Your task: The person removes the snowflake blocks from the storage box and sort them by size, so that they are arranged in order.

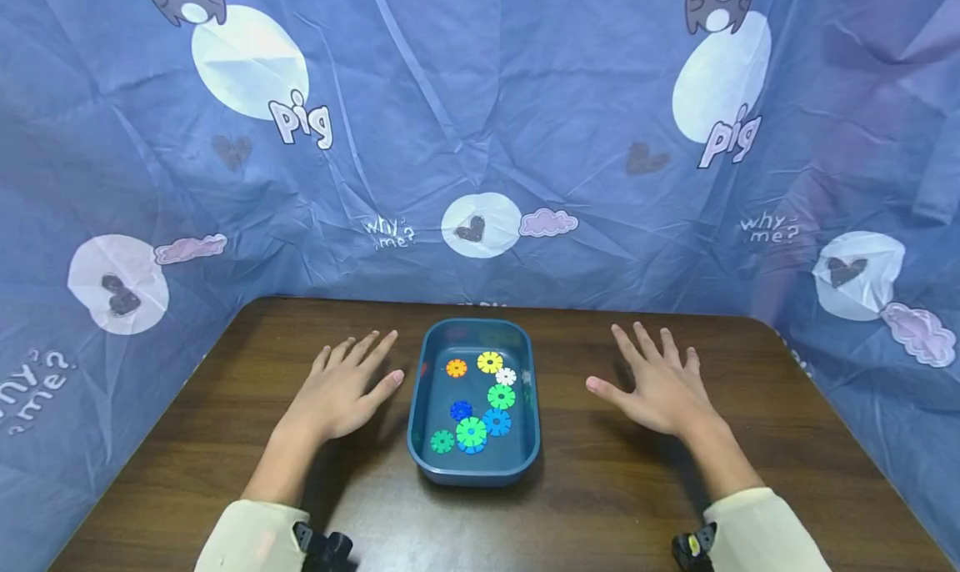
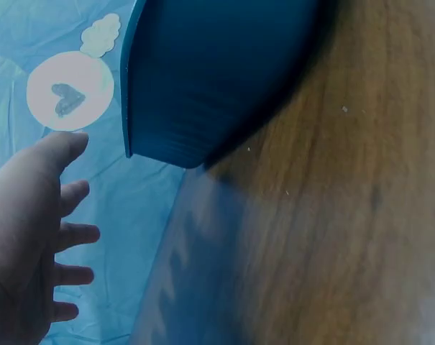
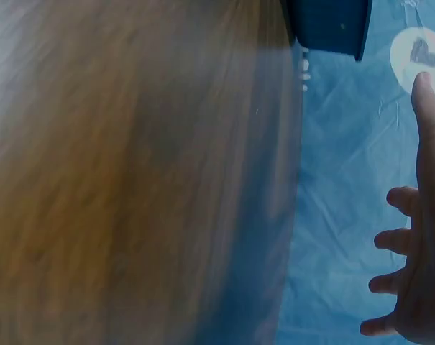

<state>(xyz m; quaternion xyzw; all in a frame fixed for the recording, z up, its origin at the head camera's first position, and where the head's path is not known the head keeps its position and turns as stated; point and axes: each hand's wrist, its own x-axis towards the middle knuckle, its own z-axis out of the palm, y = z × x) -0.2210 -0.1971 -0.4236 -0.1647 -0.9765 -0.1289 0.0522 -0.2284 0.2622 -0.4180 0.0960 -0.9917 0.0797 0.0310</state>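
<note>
A dark blue-grey plastic tray point(image 1: 474, 477) stands on the table between the two hands. Several flat, notched plastic discs lie inside it, among them an orange disc point(image 1: 456, 368), a yellow disc point(image 1: 490, 362), a white disc point(image 1: 506, 376) and a dark blue disc point(image 1: 461, 410). Toward its near end a light green disc point(image 1: 471, 431) overlaps a blue one. My left hand point(image 1: 337, 397) is spread left of the tray, apart from it and holding nothing. To the right, farther from the tray, my right hand point(image 1: 660, 384) is spread likewise, with nothing in its fingers.
The brown wooden table point(image 1: 585, 505) has rounded far corners. Behind it and along both sides hangs a blue printed cloth point(image 1: 495, 122). Straps with small black devices point(image 1: 326, 549) sit at both sleeve cuffs.
</note>
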